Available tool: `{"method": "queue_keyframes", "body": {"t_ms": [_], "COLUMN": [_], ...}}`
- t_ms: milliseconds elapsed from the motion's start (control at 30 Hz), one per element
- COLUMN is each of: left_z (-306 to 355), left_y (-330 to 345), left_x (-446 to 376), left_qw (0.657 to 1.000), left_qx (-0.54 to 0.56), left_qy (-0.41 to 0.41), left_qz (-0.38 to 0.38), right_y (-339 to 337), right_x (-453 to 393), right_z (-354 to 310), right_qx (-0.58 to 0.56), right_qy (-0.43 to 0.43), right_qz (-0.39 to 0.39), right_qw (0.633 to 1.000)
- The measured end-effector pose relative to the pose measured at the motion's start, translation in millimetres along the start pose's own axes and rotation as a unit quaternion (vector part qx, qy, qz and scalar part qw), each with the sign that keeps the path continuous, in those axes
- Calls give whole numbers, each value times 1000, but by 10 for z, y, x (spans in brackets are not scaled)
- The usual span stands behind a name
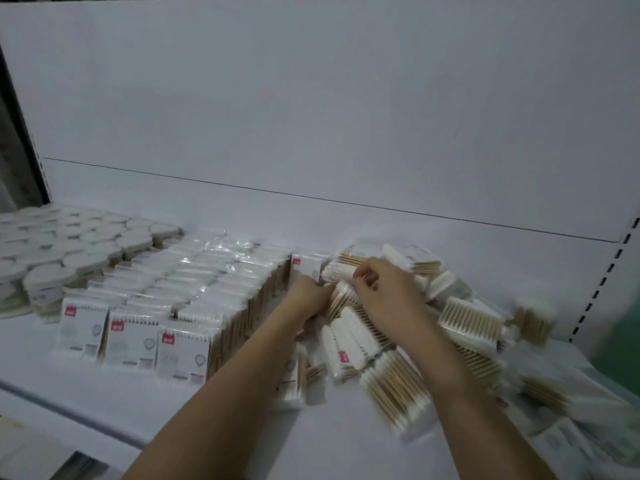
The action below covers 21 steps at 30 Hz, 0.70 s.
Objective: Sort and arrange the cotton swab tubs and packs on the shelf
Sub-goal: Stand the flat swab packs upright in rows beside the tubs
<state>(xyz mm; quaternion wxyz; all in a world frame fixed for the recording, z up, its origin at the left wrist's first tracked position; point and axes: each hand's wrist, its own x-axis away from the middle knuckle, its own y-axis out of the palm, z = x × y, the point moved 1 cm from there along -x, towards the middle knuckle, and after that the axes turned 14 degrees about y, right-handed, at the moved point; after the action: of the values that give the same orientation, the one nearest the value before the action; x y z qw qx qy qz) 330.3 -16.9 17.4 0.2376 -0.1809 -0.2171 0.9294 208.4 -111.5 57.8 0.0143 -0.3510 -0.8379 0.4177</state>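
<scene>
Round white-lidded cotton swab tubs [69, 247] stand packed together at the shelf's far left. Beside them, flat swab packs [180, 292] with red corner labels stand upright in neat rows. A loose heap of swab packs [433, 323] with wooden sticks lies to the right. My left hand [308, 294] rests at the right end of the rows, its fingers against an upright pack [304, 268]. My right hand [384, 289] reaches over the heap and pinches a pack [337, 271] at its back.
The white shelf board [86, 386] has bare room in front of the rows. A white back panel [311, 116] rises behind. A slotted upright [602, 285] runs down the right side. Several packs spill toward the front right edge.
</scene>
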Motion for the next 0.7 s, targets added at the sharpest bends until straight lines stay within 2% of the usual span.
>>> {"method": "queue_keyframes", "body": {"t_ms": [200, 400, 533, 700], "left_z": [-37, 73, 193, 206], "left_y": [11, -78, -109, -170], "left_x": [-36, 97, 182, 199], "left_qw": [999, 985, 967, 929], "left_qx": [-25, -77, -130, -141], "left_qy": [20, 67, 129, 220], "left_qz": [9, 137, 176, 261], "right_y": [103, 106, 65, 19], "right_x": [11, 27, 55, 70], "right_z": [111, 136, 140, 117], "right_qx": [5, 0, -18, -14], "right_qy": [-28, -24, -27, -47], "right_qz": [25, 29, 40, 68], "right_qw": [999, 999, 999, 997]}}
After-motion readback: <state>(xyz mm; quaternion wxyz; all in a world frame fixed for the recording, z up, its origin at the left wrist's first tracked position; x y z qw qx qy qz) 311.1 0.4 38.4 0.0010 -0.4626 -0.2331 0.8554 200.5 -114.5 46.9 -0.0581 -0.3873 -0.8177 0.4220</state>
